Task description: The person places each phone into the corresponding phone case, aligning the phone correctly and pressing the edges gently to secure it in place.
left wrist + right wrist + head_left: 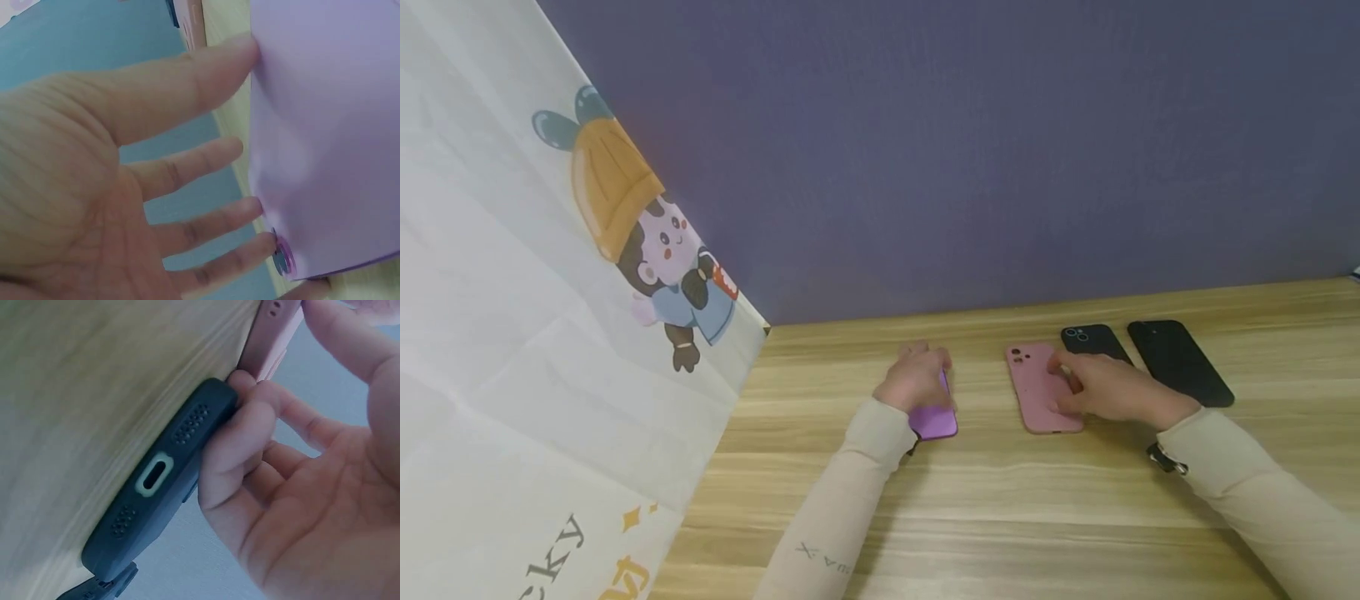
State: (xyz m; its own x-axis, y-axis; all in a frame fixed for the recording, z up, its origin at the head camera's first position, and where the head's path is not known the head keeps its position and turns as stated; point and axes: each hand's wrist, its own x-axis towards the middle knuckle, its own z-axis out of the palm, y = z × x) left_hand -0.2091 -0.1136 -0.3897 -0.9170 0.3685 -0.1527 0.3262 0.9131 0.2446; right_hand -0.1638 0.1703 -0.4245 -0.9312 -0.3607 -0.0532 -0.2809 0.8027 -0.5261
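On the wooden table [1000, 500], the left hand [916, 377] lies with spread, straight fingers touching a purple phone case [934, 419]. Well to its right, the right hand [1105, 387] rests over a pink phone case [1033, 387], fingers loosely bent, one fingertip against the end of the dark phone case [1093, 340] just beside it. Another black phone case [1180, 362] lies farther right.

Soft, even indoor light falls on my table [1000, 517]; shadows under my forearms are faint and there is no hard glare. The head view is fairly sharp but bows at the edges. Both wrist views are close and soft, bluish in cast; the wood grain smears in the right one.
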